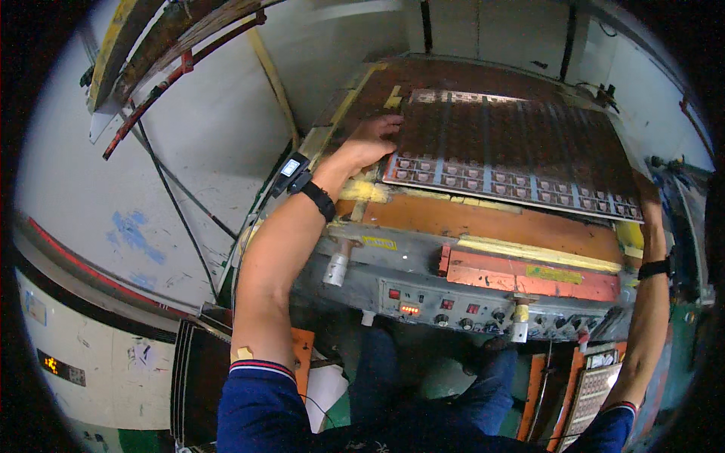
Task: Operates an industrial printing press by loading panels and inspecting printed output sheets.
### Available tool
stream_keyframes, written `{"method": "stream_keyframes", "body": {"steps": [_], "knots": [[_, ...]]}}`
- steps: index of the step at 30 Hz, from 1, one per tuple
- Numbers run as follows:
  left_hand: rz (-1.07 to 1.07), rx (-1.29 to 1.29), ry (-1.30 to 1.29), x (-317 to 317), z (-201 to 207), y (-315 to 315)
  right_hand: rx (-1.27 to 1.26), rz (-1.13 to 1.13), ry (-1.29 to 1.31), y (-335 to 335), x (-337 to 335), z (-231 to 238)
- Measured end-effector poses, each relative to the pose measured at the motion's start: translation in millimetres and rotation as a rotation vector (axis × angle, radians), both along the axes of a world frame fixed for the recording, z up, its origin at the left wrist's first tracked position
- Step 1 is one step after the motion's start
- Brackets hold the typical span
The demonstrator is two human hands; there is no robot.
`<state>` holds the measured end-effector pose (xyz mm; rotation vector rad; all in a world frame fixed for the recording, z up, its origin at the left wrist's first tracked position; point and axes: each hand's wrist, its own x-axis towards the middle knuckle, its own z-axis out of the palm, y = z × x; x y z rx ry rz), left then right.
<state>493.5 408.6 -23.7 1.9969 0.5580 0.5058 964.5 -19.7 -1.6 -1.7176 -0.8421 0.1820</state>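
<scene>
A large dark rectangular panel (521, 147) printed with rows of small repeated patterns lies over the flat bed of a machine, slightly askew. My left hand (374, 141) is at its left edge, fingers curved against the rim. At the opposite end my right hand (648, 198) grips the right edge; the panel hides most of its fingers. Beneath the panel is the brown bed (453, 219), with yellow tape along its borders.
An orange-red bar (529, 275) runs along the machine's front, above a control panel (483, 311) with knobs and switches. A frame with a red rod (155, 98) overhangs at upper left. Below right stands a rack with printed panels (593, 396). A pale wall (166, 181) rises at left.
</scene>
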Motion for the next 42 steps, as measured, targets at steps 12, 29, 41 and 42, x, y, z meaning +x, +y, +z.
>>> {"method": "stream_keyframes", "body": {"steps": [12,29,41,42], "knots": [[0.049,-0.027,0.005,-8,-8,20,-0.08,0.028,-0.059,17,21,-19],[0.018,0.059,-0.003,-12,-2,18,-0.126,0.014,-0.092,14,30,-24],[0.025,0.096,-0.026,-11,-13,25,-0.134,0.018,-0.093,20,38,-27],[0.02,0.114,-0.032,-11,-13,25,-0.133,0.022,-0.095,22,38,-28]]}}
